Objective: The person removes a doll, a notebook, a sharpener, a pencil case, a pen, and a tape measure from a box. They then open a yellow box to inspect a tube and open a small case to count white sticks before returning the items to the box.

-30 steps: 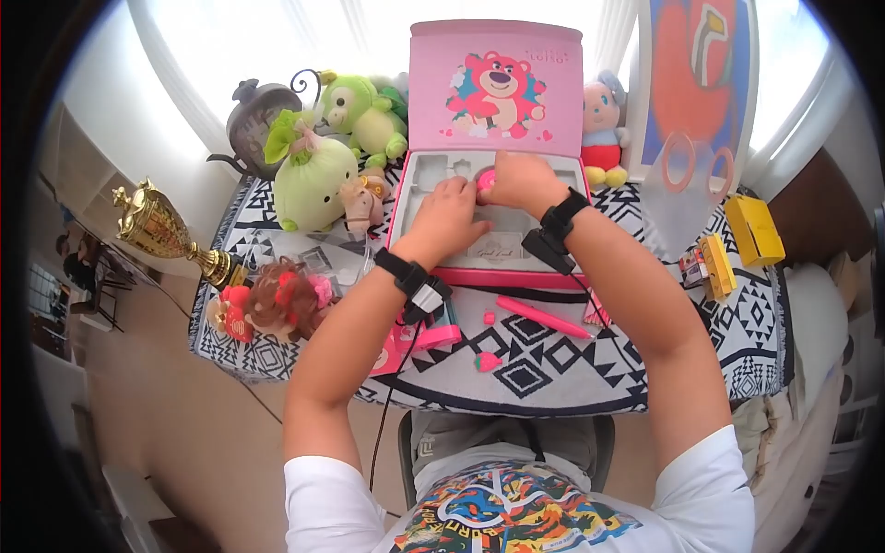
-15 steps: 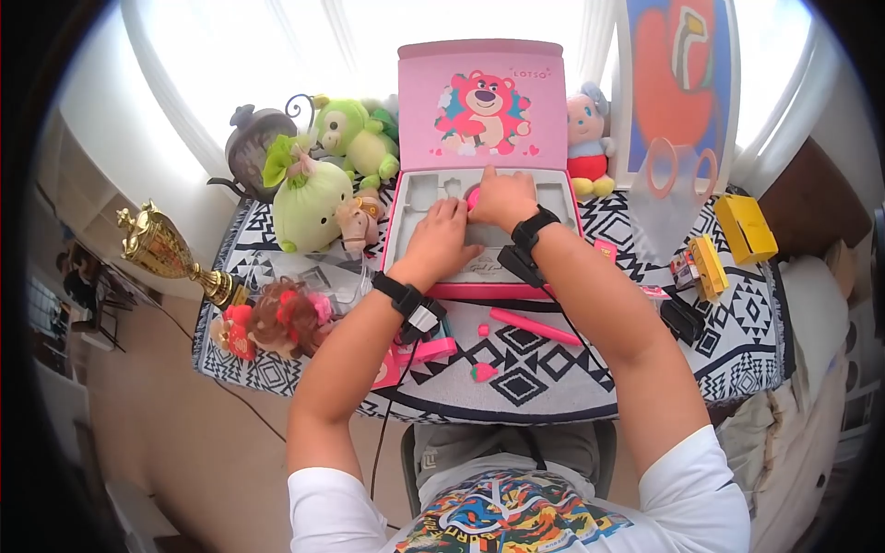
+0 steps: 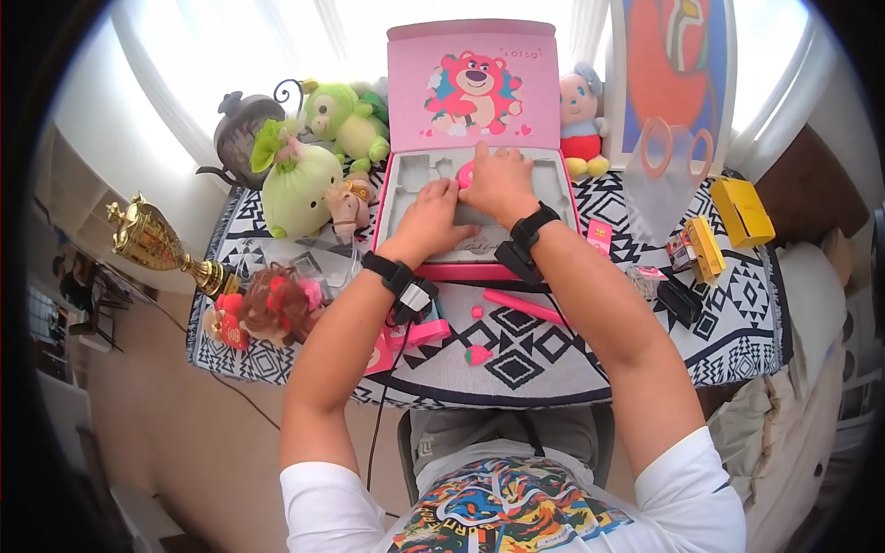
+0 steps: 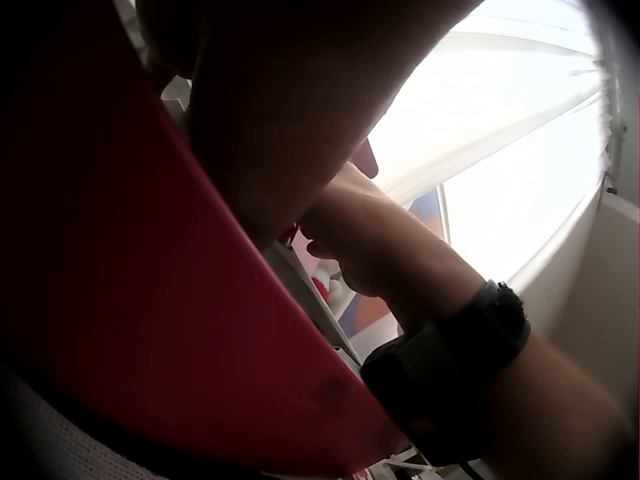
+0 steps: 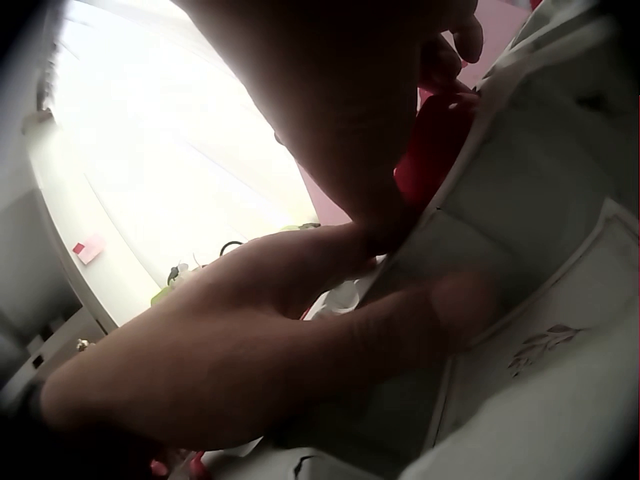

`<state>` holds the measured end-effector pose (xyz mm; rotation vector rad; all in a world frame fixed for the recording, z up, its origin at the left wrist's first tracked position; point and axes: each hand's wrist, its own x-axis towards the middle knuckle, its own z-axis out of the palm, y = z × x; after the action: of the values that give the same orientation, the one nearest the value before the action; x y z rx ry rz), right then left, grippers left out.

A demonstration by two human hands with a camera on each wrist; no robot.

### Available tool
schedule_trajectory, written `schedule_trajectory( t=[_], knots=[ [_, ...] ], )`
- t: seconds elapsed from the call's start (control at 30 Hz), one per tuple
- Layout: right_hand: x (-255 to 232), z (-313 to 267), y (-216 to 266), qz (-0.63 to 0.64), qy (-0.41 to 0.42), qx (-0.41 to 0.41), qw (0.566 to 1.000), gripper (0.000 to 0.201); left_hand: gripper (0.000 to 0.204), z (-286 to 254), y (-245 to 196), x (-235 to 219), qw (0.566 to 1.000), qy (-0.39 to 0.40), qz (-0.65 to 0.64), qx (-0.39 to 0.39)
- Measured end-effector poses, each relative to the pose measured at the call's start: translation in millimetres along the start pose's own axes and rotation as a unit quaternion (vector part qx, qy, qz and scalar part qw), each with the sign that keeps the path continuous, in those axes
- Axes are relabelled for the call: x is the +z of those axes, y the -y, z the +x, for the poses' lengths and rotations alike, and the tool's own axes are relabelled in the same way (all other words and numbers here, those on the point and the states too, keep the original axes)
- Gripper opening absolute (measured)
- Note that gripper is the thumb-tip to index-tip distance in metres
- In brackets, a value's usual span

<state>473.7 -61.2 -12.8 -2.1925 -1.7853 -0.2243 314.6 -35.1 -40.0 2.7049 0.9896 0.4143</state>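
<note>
In the head view a pink box (image 3: 481,273) stands open, its raised lid (image 3: 415,129) printed with a pink bear. A grey moulded tray (image 3: 548,171) with shaped hollows fills it. My right hand (image 3: 498,186) reaches over the tray's middle, fingers bent around a round, glossy pink object (image 3: 466,172) seated in it. The right wrist view shows that pink object (image 5: 440,140) beside the right thumb; its exact kind is unclear. My left hand (image 3: 429,219) rests on the tray, fingertips right by the pink object and thumb spread over a card with lettering.
In front of the box lie a pink stick (image 3: 521,305), a strawberry-shaped piece (image 3: 477,354) and a small pink cube (image 3: 477,312). Plush toys (image 3: 300,189) and a gold trophy (image 3: 152,241) stand left. A clear bag (image 3: 656,198) and yellow boxes (image 3: 742,212) stand right.
The head view has shifted a little. Both hands stay at the same part of the tray; the right hand's fingers have shifted slightly around the pink object.
</note>
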Motion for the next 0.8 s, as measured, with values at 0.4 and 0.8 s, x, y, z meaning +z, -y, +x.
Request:
schedule_trajectory(
  t=[0.4, 0.8],
  knots=[
    [-17.1, 11.4, -16.8, 0.113, 0.104, 0.056, 0.987, 0.104, 0.041, 28.7, 25.7, -21.4, 0.993, 0.015, -0.117, -0.022],
    [-13.3, 12.9, -27.8, 0.137, 0.082, 0.053, 0.986, 0.099, 0.044, 68.4, 30.5, -7.3, 0.999, 0.015, -0.048, -0.019]
  ],
)
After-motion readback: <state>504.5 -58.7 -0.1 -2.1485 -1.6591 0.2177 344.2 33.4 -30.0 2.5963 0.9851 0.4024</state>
